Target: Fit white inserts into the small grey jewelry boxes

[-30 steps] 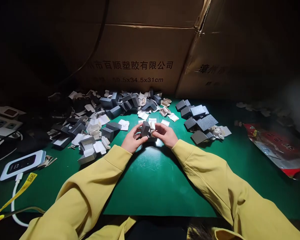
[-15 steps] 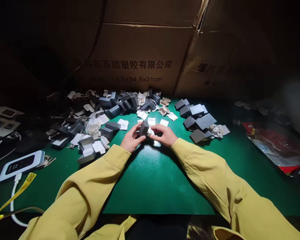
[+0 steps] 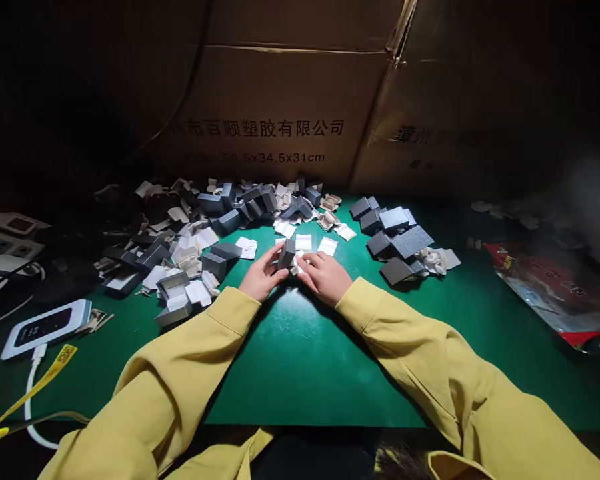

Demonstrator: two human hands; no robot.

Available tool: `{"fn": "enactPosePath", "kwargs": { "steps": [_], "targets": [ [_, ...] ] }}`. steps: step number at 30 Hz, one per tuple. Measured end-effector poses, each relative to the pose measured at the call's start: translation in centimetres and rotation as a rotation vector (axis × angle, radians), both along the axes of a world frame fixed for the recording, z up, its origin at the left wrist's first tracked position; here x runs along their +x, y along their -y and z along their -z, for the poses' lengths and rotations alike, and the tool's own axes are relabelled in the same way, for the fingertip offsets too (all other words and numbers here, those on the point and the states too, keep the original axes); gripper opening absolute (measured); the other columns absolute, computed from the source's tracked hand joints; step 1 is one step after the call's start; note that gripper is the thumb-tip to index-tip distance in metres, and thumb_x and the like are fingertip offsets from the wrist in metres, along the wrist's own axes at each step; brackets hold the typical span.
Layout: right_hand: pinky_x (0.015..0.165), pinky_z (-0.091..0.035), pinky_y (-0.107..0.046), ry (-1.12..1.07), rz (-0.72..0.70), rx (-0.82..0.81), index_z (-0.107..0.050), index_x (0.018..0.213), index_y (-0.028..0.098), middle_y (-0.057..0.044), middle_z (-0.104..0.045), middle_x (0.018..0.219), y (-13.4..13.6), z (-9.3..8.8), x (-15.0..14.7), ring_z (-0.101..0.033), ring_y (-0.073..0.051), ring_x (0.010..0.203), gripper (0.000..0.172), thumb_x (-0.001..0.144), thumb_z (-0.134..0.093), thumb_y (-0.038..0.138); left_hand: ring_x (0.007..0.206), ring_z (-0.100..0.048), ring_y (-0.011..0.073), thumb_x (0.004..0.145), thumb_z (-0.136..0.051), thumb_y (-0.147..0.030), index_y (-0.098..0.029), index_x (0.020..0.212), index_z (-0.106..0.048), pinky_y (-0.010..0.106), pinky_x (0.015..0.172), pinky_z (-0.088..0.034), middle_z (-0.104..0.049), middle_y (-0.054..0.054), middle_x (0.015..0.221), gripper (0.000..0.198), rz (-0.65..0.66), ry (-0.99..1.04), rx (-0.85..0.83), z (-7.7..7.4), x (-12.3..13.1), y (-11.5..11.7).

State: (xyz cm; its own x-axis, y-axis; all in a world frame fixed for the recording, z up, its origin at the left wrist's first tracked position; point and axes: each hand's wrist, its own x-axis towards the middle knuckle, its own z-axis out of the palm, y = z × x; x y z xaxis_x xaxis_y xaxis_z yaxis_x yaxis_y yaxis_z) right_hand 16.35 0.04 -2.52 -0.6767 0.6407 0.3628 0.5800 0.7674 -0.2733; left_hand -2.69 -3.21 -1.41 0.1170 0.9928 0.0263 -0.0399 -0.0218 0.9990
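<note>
Both my hands meet at the middle of the green mat (image 3: 305,347), in yellow sleeves. My left hand (image 3: 261,277) pinches a small grey box (image 3: 287,253) with thumb and fingers. My right hand (image 3: 325,275) presses its fingertips against the box's right side, where a white insert piece (image 3: 296,265) shows beneath it. A heap of grey boxes and white inserts (image 3: 215,220) lies just beyond and to the left of my hands. A smaller group of closed grey boxes (image 3: 397,237) lies to the right.
Large cardboard cartons (image 3: 280,120) wall off the back of the mat. At the left lie a white device with a cable (image 3: 45,327) and a power strip (image 3: 5,250). A red plastic bag (image 3: 555,293) lies at the right.
My hands have sunk a little toward the mat with the grey box. The right hand has shifted left and closer to the box.
</note>
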Motion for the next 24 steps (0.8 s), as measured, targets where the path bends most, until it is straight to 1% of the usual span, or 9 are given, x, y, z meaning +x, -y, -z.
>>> {"fn": "enactPosePath", "kwargs": {
  "steps": [2,4,8,10,12,14,17,21,24],
  "targets": [
    [0.087,-0.045,-0.044,0.036,0.011,0.016,-0.055,0.126,0.014,-0.017,-0.059,0.119,0.26,-0.04,-0.03,-0.052,-0.028,0.104,0.041,0.095,-0.04,0.037,0.122,-0.05,0.0307,0.065,-0.077,-0.043,-0.015,0.139,-0.042,0.043,0.104,-0.04,-0.048,0.017,0.138,0.087,0.011,0.018,0.0,0.24,-0.08,-0.09],
    [0.087,-0.045,-0.044,0.015,0.0,0.01,-0.055,0.126,0.015,-0.017,-0.059,0.119,0.29,-0.03,0.08,-0.051,-0.028,0.105,0.041,0.095,-0.041,0.039,0.125,-0.047,0.0311,0.066,-0.077,-0.044,-0.016,0.14,-0.041,0.042,0.102,-0.042,-0.045,0.017,0.141,0.087,0.029,0.058,-0.02,0.41,-0.16,-0.09],
    [0.087,-0.045,-0.042,-0.2,-0.086,-0.012,-0.061,0.113,0.019,-0.013,-0.063,0.109,0.09,-0.07,0.47,-0.053,-0.025,0.101,0.038,0.092,-0.046,0.046,0.125,-0.047,0.0313,0.072,-0.072,-0.046,-0.02,0.142,-0.039,0.04,0.093,-0.049,-0.045,0.014,0.142,0.082,0.044,0.166,-0.118,0.22,-0.3,0.29],
    [0.085,-0.046,-0.04,-0.332,-0.159,-0.025,-0.062,0.106,0.019,-0.011,-0.065,0.101,0.04,-0.15,0.57,-0.054,-0.024,0.097,0.037,0.09,-0.049,0.049,0.121,-0.051,0.0313,0.073,-0.071,-0.046,-0.02,0.14,-0.042,0.039,0.089,-0.052,-0.05,0.014,0.138,0.078,0.064,0.201,-0.167,-0.03,-0.36,0.51],
    [0.084,-0.046,-0.039,-0.408,-0.217,-0.052,-0.062,0.1,0.019,-0.01,-0.066,0.098,0.06,-0.23,0.54,-0.055,-0.023,0.096,0.037,0.088,-0.052,0.051,0.118,-0.054,0.0319,0.071,-0.072,-0.047,-0.02,0.136,-0.049,0.039,0.086,-0.054,-0.055,0.014,0.132,0.074,0.092,0.22,-0.194,-0.2,-0.41,0.61],
    [0.083,-0.046,-0.039,-0.419,-0.247,-0.1,-0.061,0.098,0.019,-0.009,-0.065,0.096,0.09,-0.27,0.46,-0.056,-0.023,0.094,0.037,0.086,-0.054,0.054,0.117,-0.054,0.0325,0.068,-0.075,-0.046,-0.019,0.133,-0.052,0.039,0.085,-0.054,-0.058,0.014,0.129,0.074,0.109,0.237,-0.198,-0.2,-0.45,0.58],
    [0.082,-0.046,-0.038,-0.387,-0.291,-0.165,-0.06,0.099,0.02,-0.008,-0.065,0.095,0.08,-0.3,0.35,-0.055,-0.022,0.092,0.036,0.086,-0.055,0.053,0.117,-0.054,0.0328,0.066,-0.077,-0.045,-0.019,0.134,-0.052,0.037,0.082,-0.055,-0.057,0.014,0.13,0.077,0.109,0.25,-0.203,0.01,-0.54,0.43],
    [0.083,-0.045,-0.038,-0.317,-0.337,-0.16,-0.06,0.101,0.02,-0.01,-0.065,0.099,-0.06,-0.22,0.31,-0.054,-0.022,0.094,0.034,0.087,-0.055,0.05,0.113,-0.057,0.0313,0.066,-0.077,-0.045,-0.02,0.133,-0.053,0.035,0.08,-0.055,-0.056,0.013,0.132,0.075,0.092,0.226,-0.226,0.23,-0.71,0.37],
    [0.082,-0.045,-0.037,-0.31,-0.351,-0.164,-0.061,0.1,0.019,-0.01,-0.065,0.099,-0.22,-0.08,0.38,-0.053,-0.022,0.09,0.036,0.086,-0.055,0.051,0.109,-0.06,0.0295,0.064,-0.078,-0.045,-0.021,0.133,-0.053,0.035,0.079,-0.055,-0.058,0.013,0.13,0.077,0.092,0.225,-0.238,0.19,-0.76,0.42]
  ]
}}
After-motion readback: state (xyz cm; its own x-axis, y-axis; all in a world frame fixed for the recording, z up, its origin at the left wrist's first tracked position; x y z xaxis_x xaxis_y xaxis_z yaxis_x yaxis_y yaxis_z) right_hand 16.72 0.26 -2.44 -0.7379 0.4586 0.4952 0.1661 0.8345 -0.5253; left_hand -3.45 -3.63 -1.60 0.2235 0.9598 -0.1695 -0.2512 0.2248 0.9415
